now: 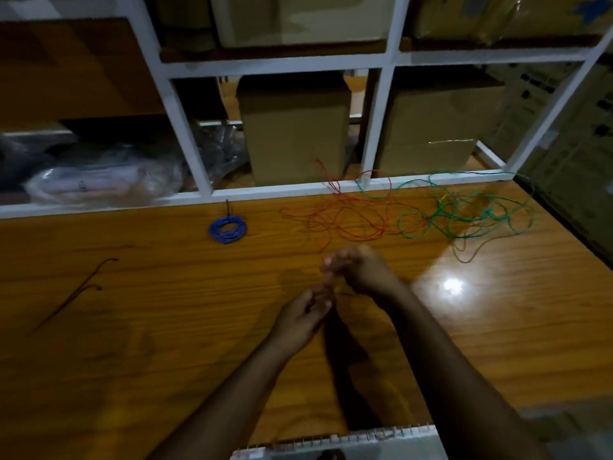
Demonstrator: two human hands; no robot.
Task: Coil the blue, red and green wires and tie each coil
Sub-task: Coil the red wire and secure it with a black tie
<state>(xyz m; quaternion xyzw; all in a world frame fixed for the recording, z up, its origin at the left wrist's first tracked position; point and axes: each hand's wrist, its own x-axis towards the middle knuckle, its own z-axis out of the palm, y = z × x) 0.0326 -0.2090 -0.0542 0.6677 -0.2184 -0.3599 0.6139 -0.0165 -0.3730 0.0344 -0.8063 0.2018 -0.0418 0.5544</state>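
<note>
Left hand [303, 318] nearest, fingers curled, pinching the red wire [345, 220]. Right hand [360, 268] just beyond, touching it; grip blurred, cannot tell. Red tangle lies beyond both hands; green wire [464, 210] right of them; blue coil [228, 228], tied, beyond-left.

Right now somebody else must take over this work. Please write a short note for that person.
Left hand and right hand: close together above the table, fingers curled; they seem to hold the near end of the red wire, though blur hides the grip.
Blue wire: coiled and tied, near the shelf.
Red wire and green wire: loose tangles.
Two spare ties: far left.
Left: coil and tie red, then green.
</note>
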